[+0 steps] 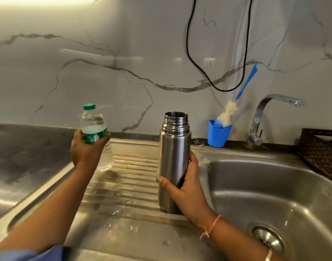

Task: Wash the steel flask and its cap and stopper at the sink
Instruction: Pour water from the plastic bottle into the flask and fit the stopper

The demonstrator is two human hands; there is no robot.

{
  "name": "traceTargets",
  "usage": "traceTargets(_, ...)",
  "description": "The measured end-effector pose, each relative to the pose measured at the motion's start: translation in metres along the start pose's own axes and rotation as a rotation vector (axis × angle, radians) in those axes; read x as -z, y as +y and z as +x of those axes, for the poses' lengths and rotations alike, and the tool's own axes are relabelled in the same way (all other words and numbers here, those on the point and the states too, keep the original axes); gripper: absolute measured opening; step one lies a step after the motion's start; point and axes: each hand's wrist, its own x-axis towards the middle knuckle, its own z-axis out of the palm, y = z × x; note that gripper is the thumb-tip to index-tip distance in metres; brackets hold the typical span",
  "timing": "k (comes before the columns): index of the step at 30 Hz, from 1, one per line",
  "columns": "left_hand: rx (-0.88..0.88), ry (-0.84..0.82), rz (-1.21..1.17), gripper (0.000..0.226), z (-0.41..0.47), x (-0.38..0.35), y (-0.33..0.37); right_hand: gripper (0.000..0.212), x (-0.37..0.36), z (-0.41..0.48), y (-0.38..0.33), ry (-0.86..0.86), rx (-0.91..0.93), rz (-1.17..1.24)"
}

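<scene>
Our right hand (187, 187) grips the upright, open-mouthed flask (173, 162); our left hand (86, 149) holds the capped bottle (95, 132) beside it.

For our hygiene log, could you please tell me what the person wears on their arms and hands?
The left hand and the right hand are both bare, without gloves. A blue sleeve covers the upper left arm. The right wrist wears a thin orange thread with a knot, and a pale band sits further up that forearm.
</scene>
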Motion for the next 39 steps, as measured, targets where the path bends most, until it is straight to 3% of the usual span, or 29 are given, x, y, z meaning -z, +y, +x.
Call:
traceTargets(7,-0.186,0.035,0.056,0.057,-0.03,0.065,0.02,0.071,-0.022,0.002,-0.006,0.016,-0.034,0.027)
traceTargets(15,-0.242,-0.048,0.092,0.05,-0.055,0.083,0.018,0.085,-0.083,0.037,-0.012,-0.134,-0.103,0.002)
traceTargets(22,-0.316,-0.108,0.036,0.051,-0.056,0.097,0.016,0.11,-0.084,0.047,-0.019,-0.2,-0.181,-0.127)
traceTargets(24,-0.389,-0.148,-0.025,0.048,-0.061,0.1,0.024,0.108,-0.076,0.037,-0.024,-0.21,-0.192,-0.177)
traceTargets(29,-0.553,-0.226,-0.058,0.047,-0.086,0.102,0.052,0.098,-0.039,-0.008,-0.034,-0.382,0.032,-0.304)
traceTargets(33,-0.586,-0.341,-0.117,0.049,-0.111,0.087,0.067,0.103,-0.011,-0.032,-0.038,-0.566,0.074,-0.286)
traceTargets(39,-0.547,-0.545,-0.223,0.056,-0.157,0.034,0.086,0.11,0.017,-0.025,-0.041,-0.483,0.161,-0.176)
